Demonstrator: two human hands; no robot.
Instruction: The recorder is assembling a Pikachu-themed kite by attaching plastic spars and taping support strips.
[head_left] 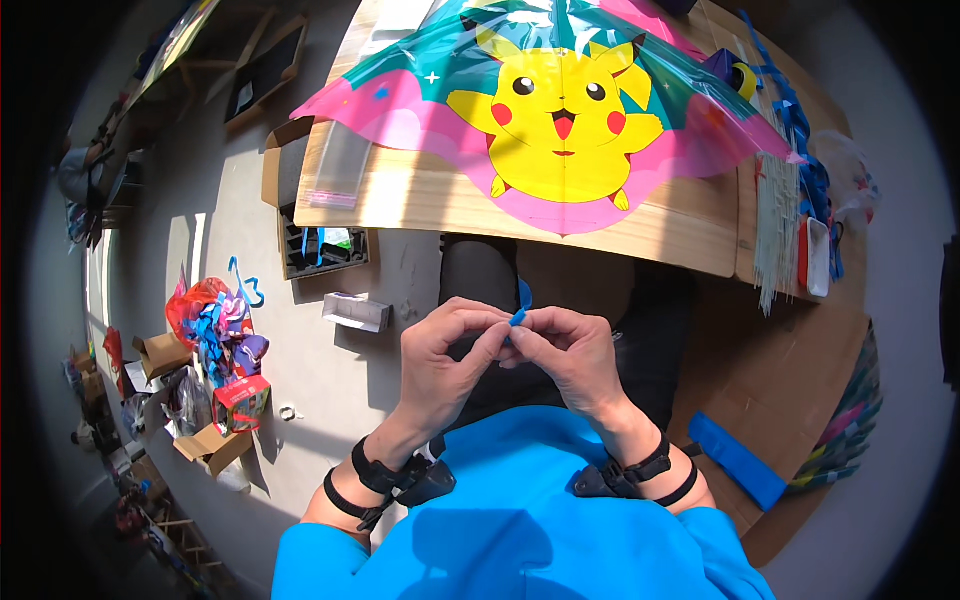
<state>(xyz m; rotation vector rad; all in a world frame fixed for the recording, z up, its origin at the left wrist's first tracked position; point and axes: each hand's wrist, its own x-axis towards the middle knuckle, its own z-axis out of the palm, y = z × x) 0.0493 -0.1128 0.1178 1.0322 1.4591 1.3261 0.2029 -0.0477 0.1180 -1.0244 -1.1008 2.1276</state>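
A small blue ribbon (525,295) is pinched between the fingertips of both my hands above my lap. My left hand (455,345) closes thumb and forefinger on it from the left. From the other side my right hand (568,350) grips it the same way, the fingertips of the two hands almost touching. Most of the ribbon is hidden by the fingers; a short end sticks up. Beyond my hands, a kite (560,130) in pink and teal with a yellow cartoon figure lies on the wooden table, apart from both hands.
The wooden table (660,235) ends just past my knees. On its right lie a bundle of thin pale rods (775,230), blue ribbons (795,125) and a red-and-white container (815,258). Floor at left holds an open box (325,255), a small white carton (357,312) and a heap of colourful material (215,325).
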